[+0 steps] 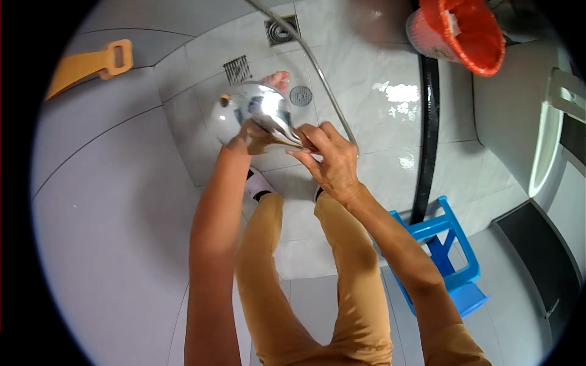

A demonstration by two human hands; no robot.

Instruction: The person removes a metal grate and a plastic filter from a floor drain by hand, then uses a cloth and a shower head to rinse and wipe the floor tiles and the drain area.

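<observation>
A shiny, rounded metal vessel, apparently a bowl (263, 112), is tilted in front of me above the tiled floor. My right hand (327, 153) pinches its edge between thumb and fingers on the right side. Most of my left hand (276, 81) is hidden behind the metal; only reddish fingertips show past its far edge, and the wrist comes in at its near left. How the hidden fingers lie cannot be told. A flexible metal shower hose (320, 75) runs from the top down to beside my right hand; its end is not clear.
The floor bears a round drain cover (301, 96), a square drain (281, 31) and a slotted grate (237, 70). A blue plastic stool (464, 274) stands right, past a black floor strip (426, 137). A red-lined bin (487, 39) is upper right; an orange-yellow plastic thing (82, 66) is upper left.
</observation>
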